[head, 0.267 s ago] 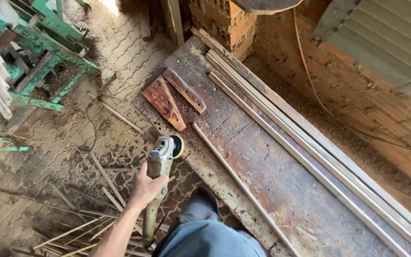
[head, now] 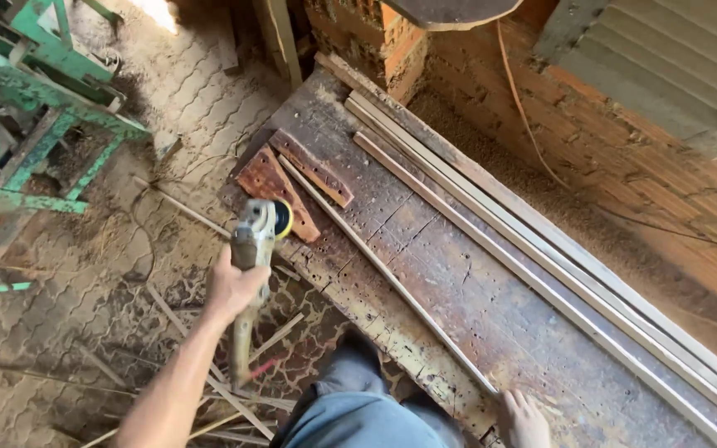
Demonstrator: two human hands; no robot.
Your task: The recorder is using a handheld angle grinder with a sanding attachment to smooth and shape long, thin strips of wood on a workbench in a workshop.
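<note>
While left hand [head: 238, 286] fingers clench angle grinder [head: 255, 236] body, right hand [head: 524, 419] rests flat beside thin strip [head: 392, 278].

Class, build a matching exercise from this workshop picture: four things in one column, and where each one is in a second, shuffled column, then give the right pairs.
1. angle grinder
2. long thin strip
3. green metal frame
4. right hand

A. standing on the floor, far left
B. resting on the bench's near end
C. gripped in the left hand
D. lying lengthwise on the workbench

Pairs: 1-C, 2-D, 3-A, 4-B
</note>
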